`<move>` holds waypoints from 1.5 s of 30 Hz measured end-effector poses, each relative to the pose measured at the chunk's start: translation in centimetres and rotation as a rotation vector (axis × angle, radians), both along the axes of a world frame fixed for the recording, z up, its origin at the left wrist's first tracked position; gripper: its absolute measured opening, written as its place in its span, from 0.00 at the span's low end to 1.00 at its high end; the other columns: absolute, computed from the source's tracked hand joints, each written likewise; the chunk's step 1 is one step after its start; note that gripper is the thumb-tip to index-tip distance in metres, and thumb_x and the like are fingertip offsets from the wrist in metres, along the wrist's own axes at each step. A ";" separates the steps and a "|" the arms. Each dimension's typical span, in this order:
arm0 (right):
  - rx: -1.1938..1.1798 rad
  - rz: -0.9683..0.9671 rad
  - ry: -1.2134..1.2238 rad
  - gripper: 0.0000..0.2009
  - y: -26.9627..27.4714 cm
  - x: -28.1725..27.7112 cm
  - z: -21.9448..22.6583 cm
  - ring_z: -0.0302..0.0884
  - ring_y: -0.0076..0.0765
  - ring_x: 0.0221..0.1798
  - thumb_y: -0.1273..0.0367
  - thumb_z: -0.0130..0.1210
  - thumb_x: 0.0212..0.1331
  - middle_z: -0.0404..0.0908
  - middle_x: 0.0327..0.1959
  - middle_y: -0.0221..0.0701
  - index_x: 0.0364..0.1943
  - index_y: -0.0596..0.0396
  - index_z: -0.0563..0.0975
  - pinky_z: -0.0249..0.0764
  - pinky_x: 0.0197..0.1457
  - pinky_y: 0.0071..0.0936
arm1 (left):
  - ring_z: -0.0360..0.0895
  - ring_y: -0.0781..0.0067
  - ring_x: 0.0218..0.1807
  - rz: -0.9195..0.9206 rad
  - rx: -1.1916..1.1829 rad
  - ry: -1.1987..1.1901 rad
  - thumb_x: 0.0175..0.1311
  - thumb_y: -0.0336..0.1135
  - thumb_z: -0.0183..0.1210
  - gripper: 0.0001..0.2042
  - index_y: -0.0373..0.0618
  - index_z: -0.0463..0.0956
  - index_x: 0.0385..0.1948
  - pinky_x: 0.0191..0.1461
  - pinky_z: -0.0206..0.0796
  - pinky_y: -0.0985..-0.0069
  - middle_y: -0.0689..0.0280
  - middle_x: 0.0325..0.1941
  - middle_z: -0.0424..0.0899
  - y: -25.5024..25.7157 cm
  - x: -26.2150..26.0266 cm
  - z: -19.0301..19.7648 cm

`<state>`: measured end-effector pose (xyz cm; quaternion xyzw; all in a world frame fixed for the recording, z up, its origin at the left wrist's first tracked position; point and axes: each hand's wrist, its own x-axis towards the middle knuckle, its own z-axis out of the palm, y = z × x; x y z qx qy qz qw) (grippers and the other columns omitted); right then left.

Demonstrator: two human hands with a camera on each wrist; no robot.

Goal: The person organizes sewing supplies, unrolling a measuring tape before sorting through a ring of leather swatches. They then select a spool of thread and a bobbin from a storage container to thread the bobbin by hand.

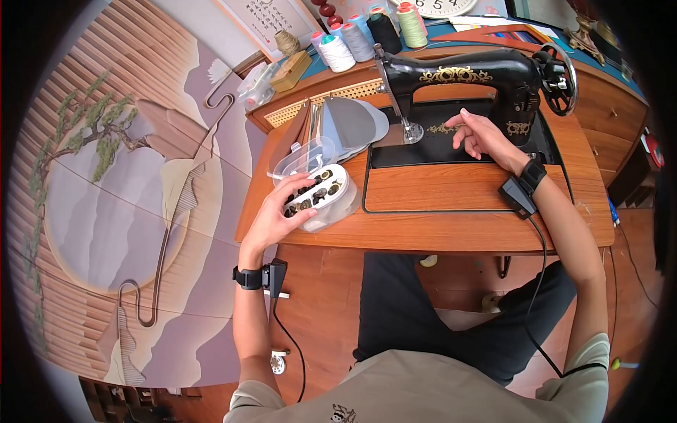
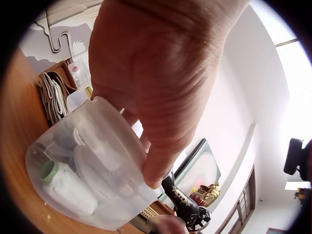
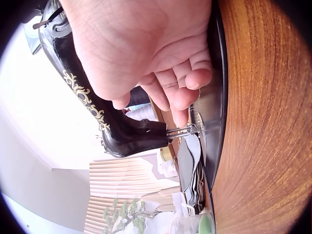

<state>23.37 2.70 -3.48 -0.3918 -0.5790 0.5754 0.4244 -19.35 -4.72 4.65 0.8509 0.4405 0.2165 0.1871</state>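
On the left of the wooden sewing table stands a clear plastic box [image 1: 337, 214] with a white sectioned tray [image 1: 341, 180] at its top, holding small dark and brass round pieces. My left hand [image 1: 271, 217] reaches over the tray, thumb on the near side and fingers across the far side, gripping it. Through the box wall in the left wrist view, a white spool with a green end [image 2: 70, 187] shows. My right hand [image 1: 488, 141] hovers over the bed of a black sewing machine [image 1: 504, 74], palm turned inward, fingers loosely bent and holding nothing.
An open clear lid [image 1: 305, 156] leans behind the box. Grey and brown flat sheets [image 1: 352, 123] lie left of the needle. Thread spools [image 1: 337, 55], a clock [image 1: 441, 5] and a red-brown triangle ruler [image 1: 486, 35] sit on the shelf behind. Cables hang from both wrists.
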 end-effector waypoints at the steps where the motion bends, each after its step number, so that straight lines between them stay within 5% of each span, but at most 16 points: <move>1: -0.002 0.005 0.005 0.25 0.0 0.0 0.0 0.66 0.14 0.17 0.47 0.35 0.70 0.76 0.24 0.25 0.47 0.55 0.72 0.60 0.18 0.13 | 0.67 0.57 0.64 0.003 -0.007 -0.014 0.51 0.35 0.66 0.24 0.43 0.73 0.52 0.66 0.59 0.65 0.57 0.60 0.72 0.0 0.1 0.0; 32: 0.025 -0.005 -0.022 0.23 -0.3 -0.2 0.4 0.65 0.12 0.18 0.50 0.37 0.70 0.76 0.24 0.25 0.47 0.56 0.72 0.61 0.18 0.11 | 0.74 0.61 0.56 0.062 0.044 -0.009 0.46 0.36 0.69 0.27 0.42 0.73 0.51 0.61 0.64 0.68 0.59 0.53 0.77 0.1 0.6 0.5; 45: 0.028 -0.012 -0.027 0.23 -0.2 -0.2 0.3 0.65 0.12 0.18 0.50 0.38 0.70 0.76 0.24 0.25 0.47 0.57 0.72 0.61 0.18 0.11 | 0.69 0.58 0.61 0.038 0.047 -0.036 0.47 0.35 0.69 0.26 0.44 0.72 0.51 0.64 0.61 0.65 0.60 0.56 0.73 0.6 0.7 0.2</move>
